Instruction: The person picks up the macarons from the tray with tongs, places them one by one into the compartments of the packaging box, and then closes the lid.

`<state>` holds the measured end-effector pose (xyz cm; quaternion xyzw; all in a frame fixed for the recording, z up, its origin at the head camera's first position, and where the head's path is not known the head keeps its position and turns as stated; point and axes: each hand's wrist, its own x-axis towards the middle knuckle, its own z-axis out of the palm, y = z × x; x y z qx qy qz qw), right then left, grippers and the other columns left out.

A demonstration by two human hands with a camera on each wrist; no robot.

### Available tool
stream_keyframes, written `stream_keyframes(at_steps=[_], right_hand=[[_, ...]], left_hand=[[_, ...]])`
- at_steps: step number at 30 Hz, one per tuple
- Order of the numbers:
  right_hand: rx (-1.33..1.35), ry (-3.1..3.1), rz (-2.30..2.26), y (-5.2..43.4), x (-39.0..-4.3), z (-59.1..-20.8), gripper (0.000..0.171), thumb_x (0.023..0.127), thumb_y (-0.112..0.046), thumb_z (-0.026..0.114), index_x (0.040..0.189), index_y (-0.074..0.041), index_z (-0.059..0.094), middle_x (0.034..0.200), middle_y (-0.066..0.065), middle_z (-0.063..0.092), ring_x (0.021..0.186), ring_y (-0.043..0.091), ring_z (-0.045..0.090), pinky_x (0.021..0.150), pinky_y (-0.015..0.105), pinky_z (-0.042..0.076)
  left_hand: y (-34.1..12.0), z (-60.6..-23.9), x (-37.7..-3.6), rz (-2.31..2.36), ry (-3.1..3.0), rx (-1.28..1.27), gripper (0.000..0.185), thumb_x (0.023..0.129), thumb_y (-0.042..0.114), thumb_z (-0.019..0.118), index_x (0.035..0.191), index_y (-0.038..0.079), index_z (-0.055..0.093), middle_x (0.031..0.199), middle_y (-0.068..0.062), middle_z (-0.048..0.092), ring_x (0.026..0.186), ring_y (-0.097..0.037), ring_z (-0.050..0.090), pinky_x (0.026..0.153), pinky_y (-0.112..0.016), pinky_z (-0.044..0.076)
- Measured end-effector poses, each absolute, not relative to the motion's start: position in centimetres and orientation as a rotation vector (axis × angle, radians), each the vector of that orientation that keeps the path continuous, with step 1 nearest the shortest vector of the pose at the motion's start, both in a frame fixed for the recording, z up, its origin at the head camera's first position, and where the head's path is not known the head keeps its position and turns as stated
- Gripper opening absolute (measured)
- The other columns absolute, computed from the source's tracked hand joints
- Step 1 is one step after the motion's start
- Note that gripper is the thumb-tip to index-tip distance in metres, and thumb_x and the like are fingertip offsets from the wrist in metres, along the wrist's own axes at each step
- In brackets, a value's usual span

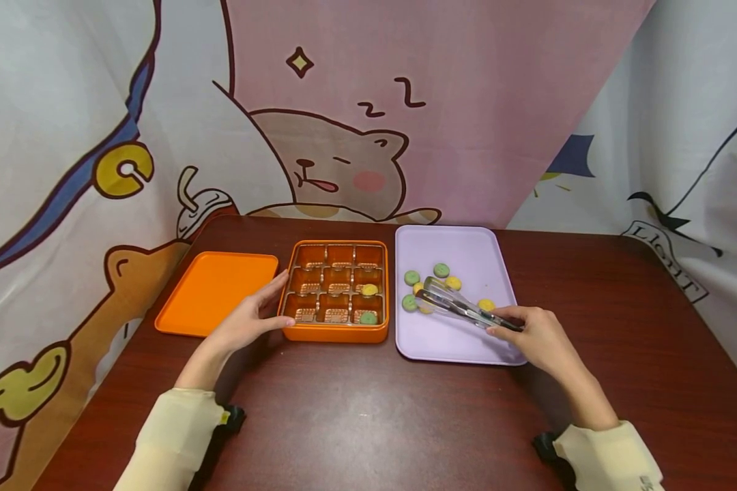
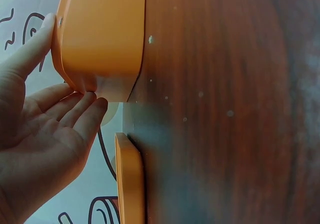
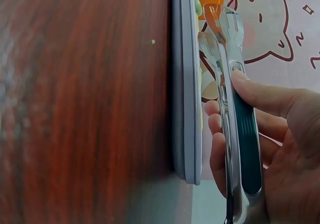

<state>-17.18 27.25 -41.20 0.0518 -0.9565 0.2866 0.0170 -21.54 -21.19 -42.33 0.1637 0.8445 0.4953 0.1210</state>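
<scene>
A dark wooden table (image 1: 368, 409) fills the lower frame. At centre sits an orange compartment box (image 1: 335, 334), its lid (image 1: 215, 290) lying to its left so the cells stay reachable. Right of centre, a lilac tray (image 1: 460, 245) carries loose green and yellow sweets (image 1: 441, 270). The left hand (image 1: 246, 320), fingers straight, presses the box's left wall, seemingly to steady it. The right hand (image 1: 537, 337) grips metal tongs (image 1: 451, 303), whose tips hover over the sweets, slightly parted. At far right, backdrop lettering (image 1: 666, 262) is only partly legible.
</scene>
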Motion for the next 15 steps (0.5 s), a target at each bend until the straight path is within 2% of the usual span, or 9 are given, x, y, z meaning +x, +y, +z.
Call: stream_keyframes(at_steps=[8,15], right_hand=[[0.15,-2.996,0.907,27.47,-17.05,-41.27,0.036,0.083,-0.022,0.081,0.112,-0.001,0.075,0.107,0.02,0.074,0.079,0.019,0.054,0.059,0.023,0.038],[0.161,-2.999,0.913,27.7,-16.91,-41.49,0.037,0.081,-0.022,0.083,0.112,-0.003,0.075,0.106,0.019,0.075,0.079,0.018,0.054,0.061,0.023,0.039]], left_hand=[[-21.23,-42.34,-21.53,1.44,2.466,0.481,0.086,0.092,0.014,0.071,0.16,0.007,0.018,0.169,-0.01,0.01,0.154,-0.038,0.014,0.122,-0.059,0.018],[-21.25,-42.3,-21.51,1.429,2.471,0.477,0.087,0.092,0.015,0.071,0.16,0.007,0.018,0.169,-0.01,0.01,0.155,-0.038,0.014,0.122,-0.059,0.017]])
